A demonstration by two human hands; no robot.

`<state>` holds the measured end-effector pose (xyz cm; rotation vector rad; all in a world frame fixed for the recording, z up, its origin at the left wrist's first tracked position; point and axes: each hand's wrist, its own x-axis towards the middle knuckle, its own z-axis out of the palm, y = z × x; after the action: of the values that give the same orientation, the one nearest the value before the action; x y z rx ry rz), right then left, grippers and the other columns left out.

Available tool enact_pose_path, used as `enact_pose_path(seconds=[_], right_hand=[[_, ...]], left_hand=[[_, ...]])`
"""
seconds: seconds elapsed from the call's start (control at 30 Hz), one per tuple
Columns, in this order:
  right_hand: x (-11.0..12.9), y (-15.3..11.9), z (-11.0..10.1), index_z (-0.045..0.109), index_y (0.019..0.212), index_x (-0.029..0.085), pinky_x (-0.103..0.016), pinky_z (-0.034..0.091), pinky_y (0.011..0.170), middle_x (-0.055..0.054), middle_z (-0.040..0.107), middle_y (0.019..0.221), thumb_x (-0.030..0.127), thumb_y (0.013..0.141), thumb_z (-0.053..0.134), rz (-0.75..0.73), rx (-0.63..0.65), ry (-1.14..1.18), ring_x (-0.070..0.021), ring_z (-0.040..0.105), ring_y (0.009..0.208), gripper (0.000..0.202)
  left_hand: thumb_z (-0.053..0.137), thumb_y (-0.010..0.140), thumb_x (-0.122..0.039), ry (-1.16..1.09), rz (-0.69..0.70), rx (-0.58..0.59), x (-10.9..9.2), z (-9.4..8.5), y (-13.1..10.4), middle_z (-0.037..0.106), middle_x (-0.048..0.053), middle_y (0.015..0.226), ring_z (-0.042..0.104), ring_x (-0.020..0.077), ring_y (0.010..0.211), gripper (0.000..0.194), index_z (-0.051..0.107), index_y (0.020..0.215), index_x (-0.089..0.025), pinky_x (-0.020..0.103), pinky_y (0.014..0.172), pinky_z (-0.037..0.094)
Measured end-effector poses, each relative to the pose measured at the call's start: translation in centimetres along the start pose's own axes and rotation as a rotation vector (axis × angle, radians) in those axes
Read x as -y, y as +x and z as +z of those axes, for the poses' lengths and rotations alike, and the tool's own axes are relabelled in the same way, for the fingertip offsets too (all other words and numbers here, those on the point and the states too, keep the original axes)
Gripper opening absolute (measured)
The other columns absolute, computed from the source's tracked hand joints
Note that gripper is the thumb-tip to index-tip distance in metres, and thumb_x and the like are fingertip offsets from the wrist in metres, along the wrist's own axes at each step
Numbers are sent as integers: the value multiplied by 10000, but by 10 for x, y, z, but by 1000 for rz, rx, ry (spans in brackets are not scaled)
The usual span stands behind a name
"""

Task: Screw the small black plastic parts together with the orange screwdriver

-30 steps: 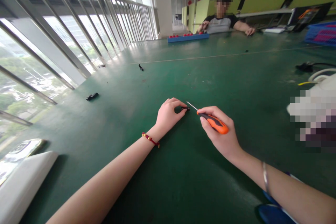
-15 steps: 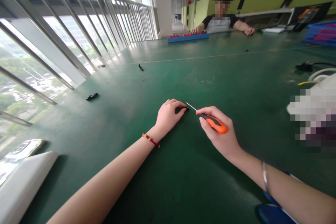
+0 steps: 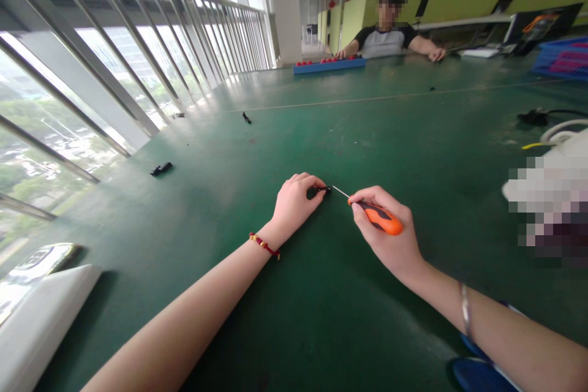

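Note:
My left hand (image 3: 296, 197) rests on the green tabletop (image 3: 275, 141), thumb and forefinger pinching a small black part (image 3: 327, 188). Most of that part is hidden by the fingers, so its kind is unclear. An orange and black screwdriver (image 3: 379, 217) lies in the grip of my right hand (image 3: 390, 236), its thin metal shaft pointing up and left. The screwdriver's tip is very close to the right end of the black part; whether they touch I cannot tell.
Two black pieces lie on the table, one at the left (image 3: 161, 169), one farther back (image 3: 247, 117). A white box (image 3: 59, 312) stands near left. Across the table sits a person (image 3: 384, 41) behind a blue tray (image 3: 328, 67) of red items. Cables (image 3: 563, 128) lie right.
My right hand has shifted slightly right and down with the screwdriver, so its tip now sits lower, beside the black part's end. My left hand has hardly moved.

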<state>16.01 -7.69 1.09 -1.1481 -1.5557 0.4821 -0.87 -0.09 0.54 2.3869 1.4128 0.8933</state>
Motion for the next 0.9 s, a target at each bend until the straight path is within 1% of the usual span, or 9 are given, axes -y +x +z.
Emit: enact_pose_path(seconds=[0.17,0.37,0.47,0.7,0.8,0.9], right_hand=[[-1,0,0,589,805,208,-249,444,601,-2,629,743,178,804,548,0,8,6,-132,588,649,51],[0,0,-1,588,800,198,-233,433,582,6,612,720,179,807,541,-10,27,-1,-114,565,612,51],[0,0,-1,588,802,196,-230,429,579,8,611,721,181,802,544,0,38,-12,-113,564,613,46],[1,2,0,586,807,201,-240,431,596,9,618,727,202,798,544,28,67,-45,-123,572,628,42],[0,2,1,582,833,207,-246,428,608,11,617,736,216,802,550,32,76,-100,-127,571,630,45],[-3,3,2,584,932,212,-267,447,679,-12,633,851,232,812,556,43,93,-160,-155,596,730,125]], left_hand=[[592,823,-229,-7,13,-4,-1,-1,0,690,13,894,601,191,882,104,690,854,-211,330,806,480],[600,816,-227,-40,45,-4,-1,0,0,674,29,918,596,195,903,108,704,844,-212,340,826,487],[605,808,-219,-85,37,-4,0,0,0,661,38,912,598,190,902,110,710,838,-206,328,819,493],[604,795,-201,-174,6,39,2,0,1,644,34,858,601,149,779,115,708,839,-183,281,726,502],[605,793,-200,-191,29,30,2,0,1,642,32,850,599,144,768,106,702,831,-181,272,704,500],[602,794,-183,-229,107,0,1,-1,0,639,31,853,602,138,779,96,688,836,-177,264,709,501]])
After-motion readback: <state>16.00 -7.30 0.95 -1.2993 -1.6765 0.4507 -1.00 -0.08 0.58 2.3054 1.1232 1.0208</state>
